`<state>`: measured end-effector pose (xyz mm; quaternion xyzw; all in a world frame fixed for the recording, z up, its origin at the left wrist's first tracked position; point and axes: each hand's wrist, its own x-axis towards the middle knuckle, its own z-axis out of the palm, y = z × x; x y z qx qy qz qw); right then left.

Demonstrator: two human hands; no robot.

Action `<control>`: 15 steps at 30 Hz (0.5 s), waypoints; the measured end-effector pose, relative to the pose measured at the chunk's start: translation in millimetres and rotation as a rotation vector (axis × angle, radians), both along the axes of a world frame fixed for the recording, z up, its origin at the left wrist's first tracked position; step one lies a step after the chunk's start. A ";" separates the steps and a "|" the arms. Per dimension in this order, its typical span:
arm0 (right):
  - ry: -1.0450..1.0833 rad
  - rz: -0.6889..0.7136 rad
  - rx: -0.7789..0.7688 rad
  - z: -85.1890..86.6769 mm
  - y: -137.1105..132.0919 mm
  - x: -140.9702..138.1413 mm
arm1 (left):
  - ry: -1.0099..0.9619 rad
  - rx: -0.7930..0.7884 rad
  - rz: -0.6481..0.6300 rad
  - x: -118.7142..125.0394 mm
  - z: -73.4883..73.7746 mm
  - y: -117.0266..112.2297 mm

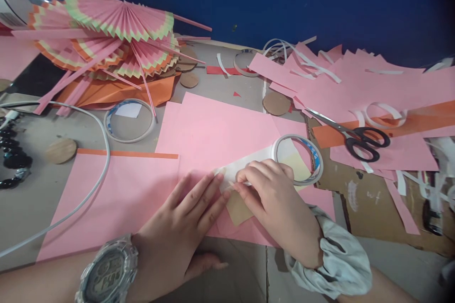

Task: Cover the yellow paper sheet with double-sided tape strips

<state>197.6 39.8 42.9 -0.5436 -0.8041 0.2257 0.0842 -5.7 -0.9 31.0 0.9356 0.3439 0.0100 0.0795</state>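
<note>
My left hand lies flat, fingers stretched out, pressing on a pink paper sheet in front of me. My right hand has its fingers curled and pinched on a white tape strip that runs from a roll of double-sided tape just beyond it. The fingertips of both hands meet at the strip's end, over a tan patch on the paper. A grey watch is on my left wrist, a grey scrunchie on my right.
Black-handled scissors lie on pink sheets at right. Folded pink paper fans are piled at back left. Another tape ring, cardboard discs, a white cable and black beads sit left.
</note>
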 end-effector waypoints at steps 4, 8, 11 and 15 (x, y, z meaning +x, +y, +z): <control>-0.010 0.006 -0.006 0.3 0.3 0.7 | 0.018 -0.005 0.009 0.4 0.6 -0.2; -0.014 0.001 0.008 0.7 -1.3 1.3 | 0.012 -0.006 0.003 0.0 0.3 0.3; -0.019 0.000 0.022 0.4 -2.0 0.7 | 0.003 -0.006 -0.005 0.2 0.2 0.7; -0.017 0.005 0.060 -0.7 -1.9 -0.4 | -0.001 0.007 -0.005 0.0 0.2 0.4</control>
